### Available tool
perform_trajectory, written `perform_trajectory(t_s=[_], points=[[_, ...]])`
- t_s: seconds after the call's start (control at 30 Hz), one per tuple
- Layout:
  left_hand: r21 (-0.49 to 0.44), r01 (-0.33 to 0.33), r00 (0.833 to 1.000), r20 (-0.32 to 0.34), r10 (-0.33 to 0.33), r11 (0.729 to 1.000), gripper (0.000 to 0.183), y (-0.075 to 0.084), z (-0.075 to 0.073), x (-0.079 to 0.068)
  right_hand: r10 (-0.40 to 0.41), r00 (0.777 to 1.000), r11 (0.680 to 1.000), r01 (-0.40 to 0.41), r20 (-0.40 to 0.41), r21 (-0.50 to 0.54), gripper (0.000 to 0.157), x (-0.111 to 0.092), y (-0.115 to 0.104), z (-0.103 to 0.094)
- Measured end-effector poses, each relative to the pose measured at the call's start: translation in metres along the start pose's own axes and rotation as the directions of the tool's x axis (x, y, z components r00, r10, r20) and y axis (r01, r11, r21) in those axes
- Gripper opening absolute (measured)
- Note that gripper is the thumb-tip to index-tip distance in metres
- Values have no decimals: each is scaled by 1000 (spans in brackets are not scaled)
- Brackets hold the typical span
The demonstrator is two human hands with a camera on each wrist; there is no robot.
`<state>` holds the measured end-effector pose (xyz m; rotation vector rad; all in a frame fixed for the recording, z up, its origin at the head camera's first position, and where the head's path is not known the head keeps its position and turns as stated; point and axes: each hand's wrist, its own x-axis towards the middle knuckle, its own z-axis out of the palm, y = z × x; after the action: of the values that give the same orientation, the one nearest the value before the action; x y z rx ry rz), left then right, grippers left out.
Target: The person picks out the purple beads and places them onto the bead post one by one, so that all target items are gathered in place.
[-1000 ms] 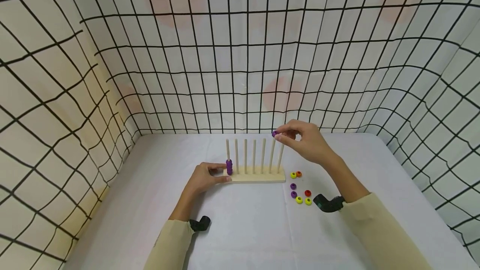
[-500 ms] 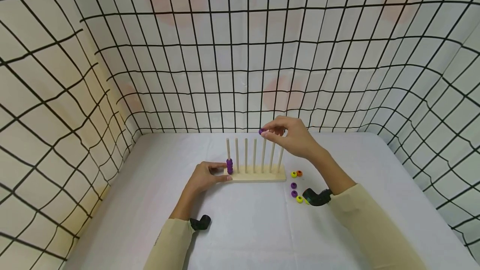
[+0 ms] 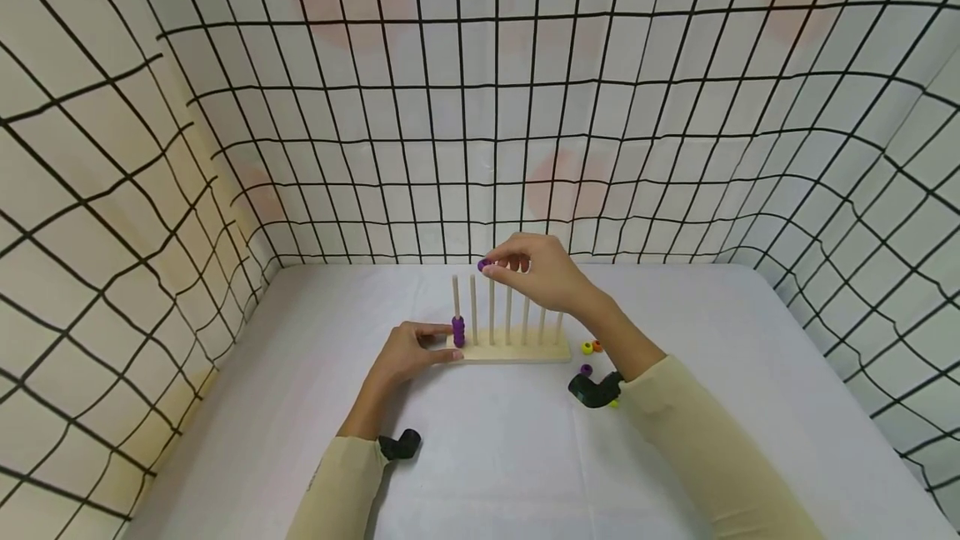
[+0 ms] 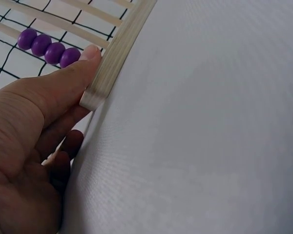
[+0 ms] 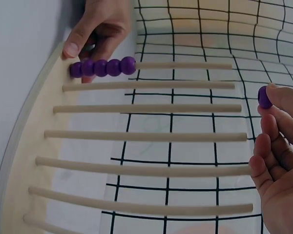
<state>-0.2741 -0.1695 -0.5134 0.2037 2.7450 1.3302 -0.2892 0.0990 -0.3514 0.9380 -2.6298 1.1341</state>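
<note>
A wooden stand [image 3: 525,353] with a row of upright pegs rests on the white table. On its leftmost peg sits a stack of several purple beads [image 5: 101,68]. My left hand [image 3: 402,352] grips the left end of the base; in the left wrist view the thumb lies on the wood close to the lowest bead. High over the stand, my right hand [image 3: 542,273] pinches one purple bead [image 5: 265,97] between thumb and forefinger. That bead is near the top of the third peg from the left, off the pegs. The other right fingers are loosely curled.
Loose beads lie right of the stand: a yellow bead [image 3: 587,347], an orange bead [image 3: 597,346] and a purple bead [image 3: 587,369] show. The right wrist camera [image 3: 595,390] hides others. A black grid net [image 3: 495,140] over white cloth encloses the back and sides.
My right hand has carried the purple bead leftward above the pegs, from the right end to near the third peg. The left hand and the stand stay in place.
</note>
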Motion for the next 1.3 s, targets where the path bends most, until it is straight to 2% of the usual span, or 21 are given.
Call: perform_trajectory(t_s=[0.23,0.47,1.13,1.3], points=[[12,-10,1000,4,10,1000,50,1,0,1,-3,1000,1000,2,30,19,19,10,-6,14],[7,-21,1000,6,21,1000,49,2,-1,1,17,998,1000,-19,61,25,22,17,-16,24],[12,-40,999,2,40,999,49,2,1,0,39,996,999,-39,77,-8,22,17,-18,30],[4,-23,1000,1,23,1000,49,2,0,0,25,997,1000,-24,78,-13,25,19,-18,31]])
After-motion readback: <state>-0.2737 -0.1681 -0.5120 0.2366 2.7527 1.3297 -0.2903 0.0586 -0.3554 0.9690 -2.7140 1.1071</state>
